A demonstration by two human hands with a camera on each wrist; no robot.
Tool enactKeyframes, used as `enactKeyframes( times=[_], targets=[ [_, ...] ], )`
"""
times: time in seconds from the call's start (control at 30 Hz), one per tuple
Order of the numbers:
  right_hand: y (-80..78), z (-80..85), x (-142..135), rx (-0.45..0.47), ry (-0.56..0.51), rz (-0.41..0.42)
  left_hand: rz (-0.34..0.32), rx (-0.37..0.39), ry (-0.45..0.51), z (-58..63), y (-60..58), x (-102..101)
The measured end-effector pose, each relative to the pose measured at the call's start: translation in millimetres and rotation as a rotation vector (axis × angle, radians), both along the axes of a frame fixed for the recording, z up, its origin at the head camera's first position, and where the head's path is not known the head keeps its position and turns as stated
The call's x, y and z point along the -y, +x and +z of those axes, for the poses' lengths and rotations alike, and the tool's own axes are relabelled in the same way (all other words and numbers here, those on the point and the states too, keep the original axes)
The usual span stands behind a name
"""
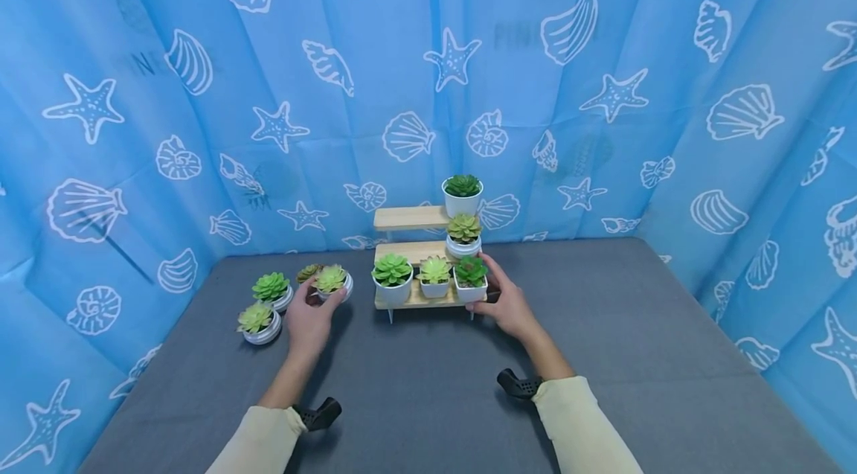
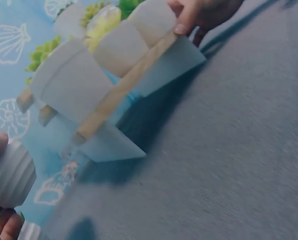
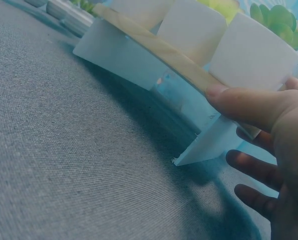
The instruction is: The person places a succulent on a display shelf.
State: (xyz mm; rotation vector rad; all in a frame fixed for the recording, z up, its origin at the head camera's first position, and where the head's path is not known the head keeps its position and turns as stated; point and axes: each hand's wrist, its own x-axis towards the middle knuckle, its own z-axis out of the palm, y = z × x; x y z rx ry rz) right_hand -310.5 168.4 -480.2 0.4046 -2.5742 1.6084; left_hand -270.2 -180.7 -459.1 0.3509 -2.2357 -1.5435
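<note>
My left hand (image 1: pixel 310 321) holds a small succulent in a ribbed white pot (image 2: pixel 13 175), its thumb and fingers on either side of the pot. In the head view this pale green succulent (image 1: pixel 330 279) is left of a three-step wooden plant stand (image 1: pixel 411 218). My right hand (image 1: pixel 512 308) grips the stand's right end. In the right wrist view its thumb presses the front edge of the lowest board (image 3: pixel 188 65), with the other fingers behind and below. Three succulents fill the lowest step, including a reddish-green one (image 1: pixel 472 272) by my right hand.
Another potted succulent (image 1: pixel 463 228) sits at the right of the middle step, and a dark green one (image 1: pixel 463 187) tops the stand. Left of my left hand are two more pots, a bright green (image 1: pixel 271 287) and a pale one (image 1: pixel 255 318). Grey cloth (image 1: pixel 415 399) covers the table.
</note>
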Motion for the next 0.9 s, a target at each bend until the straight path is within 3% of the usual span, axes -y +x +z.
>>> enactKeyframes(
  times=[0.33,0.63,0.9],
  targets=[
    [-0.1,1.0,1,0.015,0.016,-0.002,-0.081,0.008,0.081,24.6,-20.5,-5],
    [-0.4,0.8,0,0.01,0.008,-0.001,-0.109,0.026,0.034,48.6,-35.9,-17],
    [-1.8,-1.8,0,0.003,0.003,0.001,-0.251,0.065,0.019,68.5,-47.3,-24]
  ],
)
